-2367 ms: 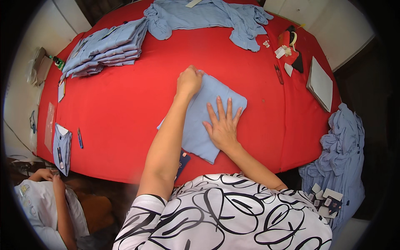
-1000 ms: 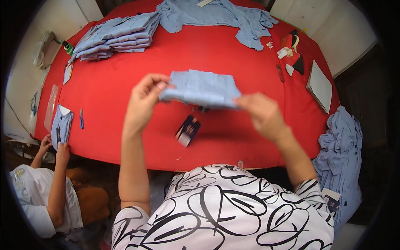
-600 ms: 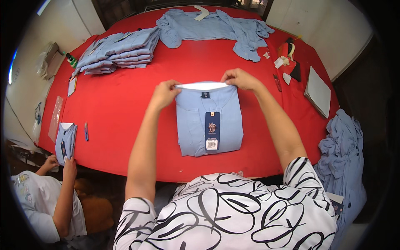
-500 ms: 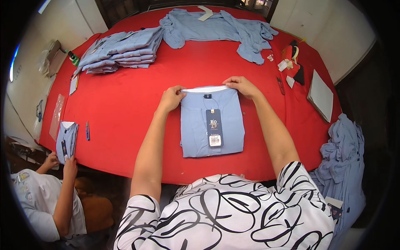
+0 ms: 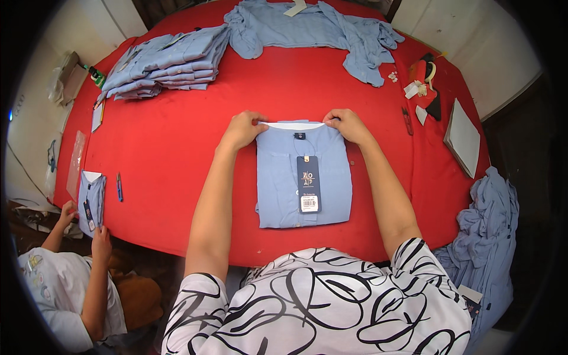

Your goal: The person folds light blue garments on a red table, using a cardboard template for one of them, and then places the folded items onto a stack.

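A light blue folded shirt [image 5: 277,189] lies flat on the red-covered table before me. A dark hang tag [image 5: 309,186] with a white label rests on its front, strung from the neck. White card [image 5: 293,126] shows along the inside of the neckline. My left hand [image 5: 244,129] is closed in a pinch at the left end of the neckline edge. At the opposite end, my right hand [image 5: 349,124] pinches the other shoulder corner between thumb and fingers.
A stack of folded blue shirts [image 5: 171,68] is at the far left, and an unfolded blue shirt [image 5: 296,26] lies along the back. Blue snips [image 5: 119,188] lie left; red-handled snips [image 5: 407,120] and a paper stack [image 5: 462,139] lie right. A co-worker's hands [image 5: 102,239] hold another folded shirt.
The view has shifted slightly. Both hands keep their pinch at the neckline corners, a touch lower on the right, and the shirt stays flat in nearly the same place.
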`<state>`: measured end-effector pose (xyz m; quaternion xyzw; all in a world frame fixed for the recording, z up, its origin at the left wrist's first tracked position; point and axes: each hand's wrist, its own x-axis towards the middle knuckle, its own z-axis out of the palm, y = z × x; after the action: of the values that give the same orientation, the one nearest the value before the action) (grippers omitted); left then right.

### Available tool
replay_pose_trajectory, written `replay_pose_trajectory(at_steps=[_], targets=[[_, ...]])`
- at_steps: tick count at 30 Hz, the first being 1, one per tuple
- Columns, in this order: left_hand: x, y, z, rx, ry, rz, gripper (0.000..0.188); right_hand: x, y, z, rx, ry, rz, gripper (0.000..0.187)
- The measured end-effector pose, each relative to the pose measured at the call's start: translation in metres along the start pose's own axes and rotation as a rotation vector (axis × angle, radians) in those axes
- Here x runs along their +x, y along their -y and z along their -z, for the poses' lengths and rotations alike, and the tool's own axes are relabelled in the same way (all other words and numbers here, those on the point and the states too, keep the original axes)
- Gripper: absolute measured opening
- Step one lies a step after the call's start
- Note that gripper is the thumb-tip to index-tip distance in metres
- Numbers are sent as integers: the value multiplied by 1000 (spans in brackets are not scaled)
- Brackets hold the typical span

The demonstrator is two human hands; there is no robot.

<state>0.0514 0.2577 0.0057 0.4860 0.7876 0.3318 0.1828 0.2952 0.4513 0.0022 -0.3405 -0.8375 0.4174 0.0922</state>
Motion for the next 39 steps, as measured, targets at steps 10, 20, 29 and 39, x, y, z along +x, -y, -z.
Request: replay_pose_trajectory(at_steps=[10,20,29,39], targets=[[5,-3,5,-98,47,63,25,0,69,-82,-481,-46,236,31],[-10,-16,-22,323,-219,-180,17,-30,49,-53,-341,-264,346,29],[-18,-32,-94,194,-231,-434,26,-141,74,-82,-380,-209,158,46],[-90,-47,-6,31,-80,-174,18,-141,61,-87,-342,-214,152,50]])
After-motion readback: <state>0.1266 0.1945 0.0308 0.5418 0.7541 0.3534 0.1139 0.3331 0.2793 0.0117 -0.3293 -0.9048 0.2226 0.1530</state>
